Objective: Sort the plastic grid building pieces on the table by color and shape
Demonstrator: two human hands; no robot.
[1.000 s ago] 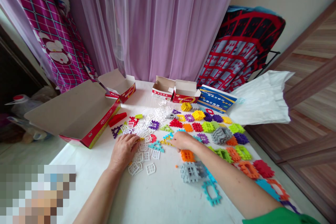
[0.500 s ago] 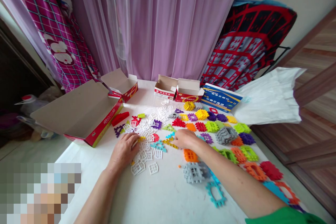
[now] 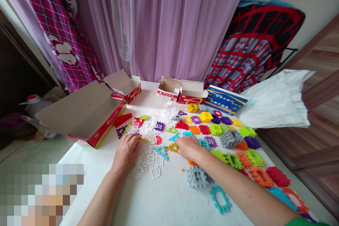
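Observation:
My left hand [image 3: 128,150] rests at the left edge of a pile of white lattice window pieces [image 3: 150,158]. Its fingers are loosely bent and lie over the pile, beside a small yellow piece [image 3: 143,139]; the fingertips are partly hidden. My right hand [image 3: 188,147] is closed at the right corner of a yellow triangular building block [image 3: 172,147], its fingertips partly out of sight. Between the hands lie a light-blue triangular block [image 3: 161,152] and a red round piece [image 3: 158,140]. Close to the right fingers is a blue toothed piece [image 3: 174,137].
Coloured interlocking blocks [image 3: 230,138] spread over the table's right side. Grey blocks [image 3: 196,177] and a blue frame [image 3: 220,199] lie near my right forearm. Open cardboard boxes [image 3: 106,127] stand at the left and back, with a blue box [image 3: 225,99] and white bag [image 3: 278,102] at right.
The yellow triangular block has turned slightly under my right fingers and shows more of its face. My left hand stays about where it was. The whole view has shifted a little.

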